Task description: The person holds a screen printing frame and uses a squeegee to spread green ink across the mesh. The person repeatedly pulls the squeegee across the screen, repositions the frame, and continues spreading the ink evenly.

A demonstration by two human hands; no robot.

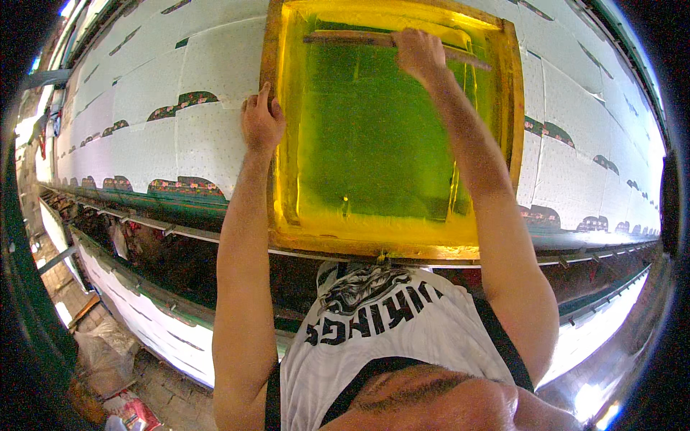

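Observation:
A screen printing frame (512, 108) with yellow edges and a green-looking middle lies flat on the long table in front of me. My right hand (420, 56) is closed round a squeegee (345, 38), a long brown bar lying across the far part of the screen. The bar slants slightly, its right end nearer to me. At the frame's left side, my left hand (263, 122) holds the edge, thumb on the rim and index finger stretched forward; its other fingers are partly hidden.
White fabric panels (208, 65) with dark floral printed shapes cover the table on both sides of the frame. A rail (194, 231) runs along the near table edge. Behind me stands another table with white panels (144, 294). Bags (108, 355) lie on the brick floor at lower left.

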